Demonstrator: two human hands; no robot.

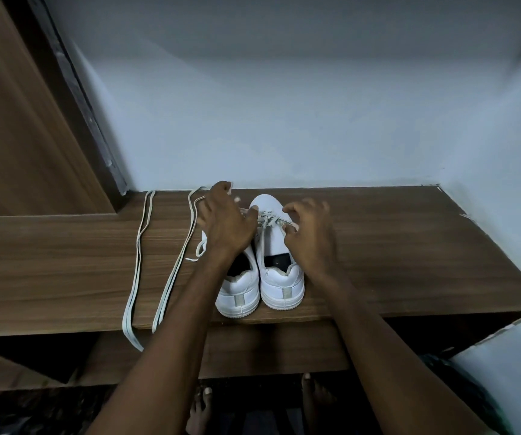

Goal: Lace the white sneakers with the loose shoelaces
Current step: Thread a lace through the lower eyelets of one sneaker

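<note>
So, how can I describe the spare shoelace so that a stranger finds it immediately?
Start at the wooden shelf against the pale wall, where two white sneakers stand side by side. Far to their left lies the spare shoelace, a long doubled loop hanging over the front edge. Unlike the nearer lace, it touches no shoe.

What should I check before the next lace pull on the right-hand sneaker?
1. Right-hand white sneaker flat on the wooden shelf: ok.
2. Lace started through its front eyelets: ok.
3. Right hand grip pinches a lace end: ok.
4. Left hand grip on the other end: cannot tell.
5. Left-hand white sneaker laced: cannot tell, hand covers it.
6. Long loose white shoelace clear of both hands: ok.
</note>
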